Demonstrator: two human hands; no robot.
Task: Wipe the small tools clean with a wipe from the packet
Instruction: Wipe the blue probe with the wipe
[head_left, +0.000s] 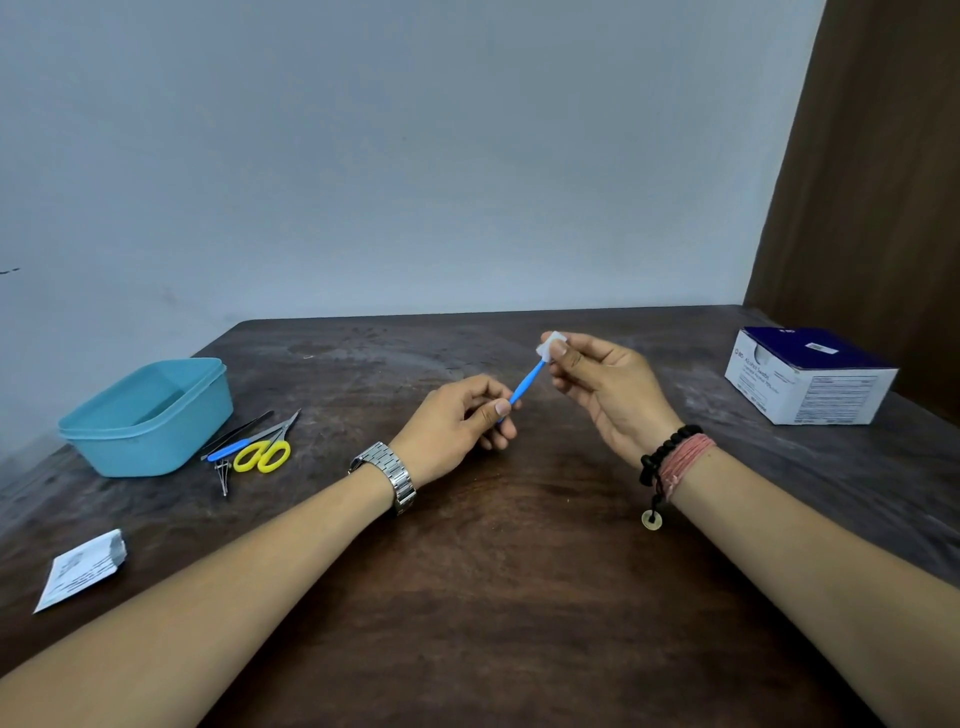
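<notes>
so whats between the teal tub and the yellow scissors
In the head view, black tweezers and a blue-handled tool lie between the teal tub and the yellow scissors.

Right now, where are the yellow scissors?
In the head view, the yellow scissors lie on the table's left side, just right of the blue tub, among the other small tools.

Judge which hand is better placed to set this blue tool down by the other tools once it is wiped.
Left, probably: the left hand already pinches the blue tool and is nearer the scissors; the right hand holds the wipe.
</notes>
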